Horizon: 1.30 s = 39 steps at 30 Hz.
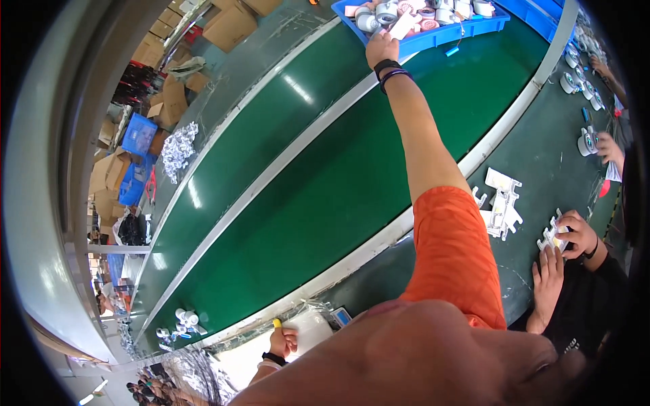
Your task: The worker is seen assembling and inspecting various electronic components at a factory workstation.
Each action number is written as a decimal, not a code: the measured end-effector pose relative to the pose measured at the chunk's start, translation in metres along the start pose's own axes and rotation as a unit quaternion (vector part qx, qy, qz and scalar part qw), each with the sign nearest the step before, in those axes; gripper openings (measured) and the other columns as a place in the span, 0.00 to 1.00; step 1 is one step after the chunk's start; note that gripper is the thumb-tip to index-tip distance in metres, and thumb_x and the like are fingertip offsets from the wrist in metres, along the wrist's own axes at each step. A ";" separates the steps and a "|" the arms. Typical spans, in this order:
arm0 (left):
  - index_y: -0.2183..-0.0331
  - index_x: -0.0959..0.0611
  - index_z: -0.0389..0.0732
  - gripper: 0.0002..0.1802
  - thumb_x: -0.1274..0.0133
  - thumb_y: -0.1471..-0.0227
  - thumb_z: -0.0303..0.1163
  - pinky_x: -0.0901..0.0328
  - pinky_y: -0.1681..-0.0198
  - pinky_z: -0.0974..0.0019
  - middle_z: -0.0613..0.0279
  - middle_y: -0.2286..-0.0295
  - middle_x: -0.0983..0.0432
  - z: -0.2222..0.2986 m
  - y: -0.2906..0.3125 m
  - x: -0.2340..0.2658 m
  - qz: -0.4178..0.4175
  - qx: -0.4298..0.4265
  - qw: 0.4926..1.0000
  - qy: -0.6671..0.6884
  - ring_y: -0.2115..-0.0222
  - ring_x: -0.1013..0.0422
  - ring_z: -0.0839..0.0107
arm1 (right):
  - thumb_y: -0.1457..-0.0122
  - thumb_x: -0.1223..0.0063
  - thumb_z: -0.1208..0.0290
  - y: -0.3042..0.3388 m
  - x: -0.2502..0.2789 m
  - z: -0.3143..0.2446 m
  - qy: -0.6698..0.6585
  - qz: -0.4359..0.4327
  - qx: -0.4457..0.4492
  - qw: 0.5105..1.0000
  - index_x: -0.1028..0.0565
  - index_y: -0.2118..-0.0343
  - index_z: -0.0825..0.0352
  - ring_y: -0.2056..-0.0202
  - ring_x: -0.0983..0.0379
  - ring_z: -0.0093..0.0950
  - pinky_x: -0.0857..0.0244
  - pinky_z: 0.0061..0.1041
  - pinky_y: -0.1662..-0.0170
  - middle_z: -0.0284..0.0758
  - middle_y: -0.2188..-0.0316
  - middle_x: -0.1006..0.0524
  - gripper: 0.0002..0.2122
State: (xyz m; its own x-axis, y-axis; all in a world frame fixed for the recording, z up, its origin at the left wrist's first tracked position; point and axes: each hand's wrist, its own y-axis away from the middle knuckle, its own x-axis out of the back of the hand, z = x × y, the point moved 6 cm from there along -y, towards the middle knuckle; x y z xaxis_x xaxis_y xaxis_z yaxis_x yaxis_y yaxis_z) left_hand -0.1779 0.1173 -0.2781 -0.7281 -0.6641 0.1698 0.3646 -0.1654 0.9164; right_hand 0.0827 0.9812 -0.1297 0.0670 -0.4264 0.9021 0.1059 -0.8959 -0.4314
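My right hand (383, 49), its arm in an orange sleeve, reaches far out to the near left corner of a blue bin (433, 42). Its fingers close at a pale pinkish-white oblong piece (404, 26) by the rim; the fingertips are partly hidden. Grey, white and pink round-headed pieces (387, 12) fill the bin. Near the belt's close edge, my left hand (288, 343) stays low beside a white surface (313, 329). Its fingers are curled, and a small yellow tip (277, 323) shows above it. What lies within them is hidden.
A green conveyor belt (325, 196) with pale rails runs between the benches. White parts (502, 203) lie on the right bench, near a co-worker's hands (572, 233). Another person's hand (611, 149) is farther up. White round pieces (186, 317) sit at lower left; cartons (230, 27) stand beyond.
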 end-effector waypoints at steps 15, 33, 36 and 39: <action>0.74 0.19 0.31 0.41 0.79 0.39 0.55 0.38 0.87 0.67 0.55 0.85 0.27 0.005 0.014 -0.019 -0.008 -0.042 0.996 -0.078 0.91 0.35 0.68 | 0.49 0.54 0.70 0.099 0.027 -0.064 -0.191 0.114 0.092 0.971 0.22 0.66 0.63 0.58 0.34 0.37 0.42 0.39 0.56 0.35 0.63 0.28 0.10; 0.75 0.21 0.33 0.40 0.78 0.40 0.55 0.39 0.89 0.67 0.56 0.86 0.28 0.023 0.039 -0.049 0.007 -0.085 0.987 -0.133 0.92 0.35 0.67 | 0.50 0.52 0.70 0.289 0.123 -0.281 -0.297 0.129 0.142 0.935 0.22 0.74 0.66 0.58 0.36 0.38 0.44 0.39 0.56 0.39 0.65 0.29 0.08; 0.76 0.21 0.32 0.38 0.76 0.40 0.53 0.39 0.89 0.67 0.55 0.87 0.28 0.026 0.045 -0.049 0.013 -0.077 0.987 -0.143 0.92 0.35 0.66 | 0.51 0.52 0.72 0.297 0.138 -0.277 -0.312 0.144 0.167 0.924 0.22 0.73 0.66 0.58 0.34 0.39 0.41 0.40 0.57 0.40 0.64 0.28 0.07; 0.75 0.21 0.32 0.38 0.76 0.40 0.53 0.40 0.90 0.67 0.54 0.87 0.28 0.024 0.042 -0.043 -0.008 -0.068 0.989 -0.130 0.93 0.35 0.65 | 0.51 0.51 0.72 0.286 0.147 -0.261 -0.432 -0.039 0.326 0.840 0.24 0.69 0.66 0.58 0.31 0.42 0.38 0.41 0.56 0.43 0.62 0.26 0.08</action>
State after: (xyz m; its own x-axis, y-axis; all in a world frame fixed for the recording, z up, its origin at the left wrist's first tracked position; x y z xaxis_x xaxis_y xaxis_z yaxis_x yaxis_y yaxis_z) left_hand -0.1455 0.1565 -0.2378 -0.8525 -0.4533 0.2603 0.4143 -0.2825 0.8652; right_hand -0.1357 0.6301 -0.1159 0.6996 0.1319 0.7023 0.6456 -0.5379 -0.5421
